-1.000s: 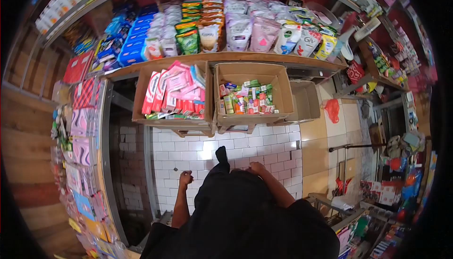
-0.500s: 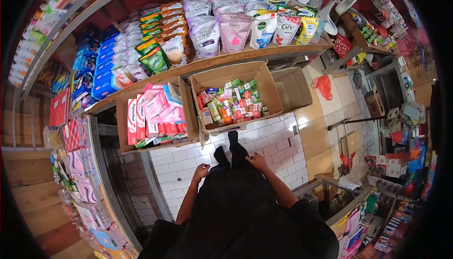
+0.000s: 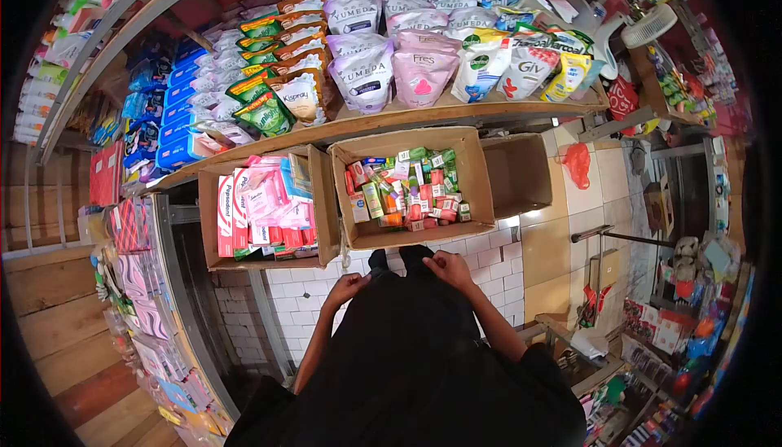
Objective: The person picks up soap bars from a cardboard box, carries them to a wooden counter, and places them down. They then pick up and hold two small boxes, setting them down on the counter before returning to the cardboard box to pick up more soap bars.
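Observation:
My left hand (image 3: 349,288) is closed at the left edge of my black clothing (image 3: 399,341), its curled fingertips against the cloth. On the other side, my right hand (image 3: 448,269) has its fingers pinched together by the cloth near my right leg. Whether either hand grips a fold of fabric is too small to make out. Just ahead stands an open cardboard box (image 3: 411,239) with small green, red and orange cartons (image 3: 419,195). Left of it, another cardboard box (image 3: 326,227) holds Pepsodent toothpaste boxes (image 3: 226,215) and pink packets (image 3: 269,195). Neither hand touches the boxes.
A third cardboard box (image 3: 521,174) sits to the right. Behind the boxes, a wooden shelf (image 3: 326,129) carries several Yumeda pouches (image 3: 362,72) and other refill packs. A red plastic bag (image 3: 577,164) lies on the tiled floor (image 3: 558,260). Racks of goods (image 3: 142,284) line the left.
My view has come lower and closer to the shelf and boxes, which look larger. Less of my feet shows. Both hands stay beside my legs, the left slightly nearer the cloth.

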`<state>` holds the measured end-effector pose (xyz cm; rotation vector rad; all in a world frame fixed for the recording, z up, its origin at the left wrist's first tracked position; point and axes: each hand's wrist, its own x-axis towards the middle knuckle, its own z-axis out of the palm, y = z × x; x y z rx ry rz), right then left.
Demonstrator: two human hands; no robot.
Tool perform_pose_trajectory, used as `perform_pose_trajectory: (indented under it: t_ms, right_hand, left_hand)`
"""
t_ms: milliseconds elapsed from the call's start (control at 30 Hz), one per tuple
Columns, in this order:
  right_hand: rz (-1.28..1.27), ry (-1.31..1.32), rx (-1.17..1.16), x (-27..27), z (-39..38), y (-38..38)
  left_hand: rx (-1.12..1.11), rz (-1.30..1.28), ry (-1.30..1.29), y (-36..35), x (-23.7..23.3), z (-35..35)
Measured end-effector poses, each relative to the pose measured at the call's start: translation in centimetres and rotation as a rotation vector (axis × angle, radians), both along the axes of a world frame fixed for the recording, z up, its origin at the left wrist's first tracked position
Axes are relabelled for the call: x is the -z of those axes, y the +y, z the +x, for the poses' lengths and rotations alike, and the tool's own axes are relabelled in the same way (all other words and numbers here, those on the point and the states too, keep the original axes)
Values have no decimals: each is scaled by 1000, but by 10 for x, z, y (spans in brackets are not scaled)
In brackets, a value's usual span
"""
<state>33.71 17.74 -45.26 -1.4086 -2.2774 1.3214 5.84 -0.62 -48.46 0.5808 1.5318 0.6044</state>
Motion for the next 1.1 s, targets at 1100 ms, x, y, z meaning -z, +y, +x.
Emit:
perform_pose_trajectory:
  t_ms: [1100]
  right_hand:
    - [-343, -1, 74, 82, -118, 130]
  left_hand:
    - [-189, 377, 439, 203, -19, -36]
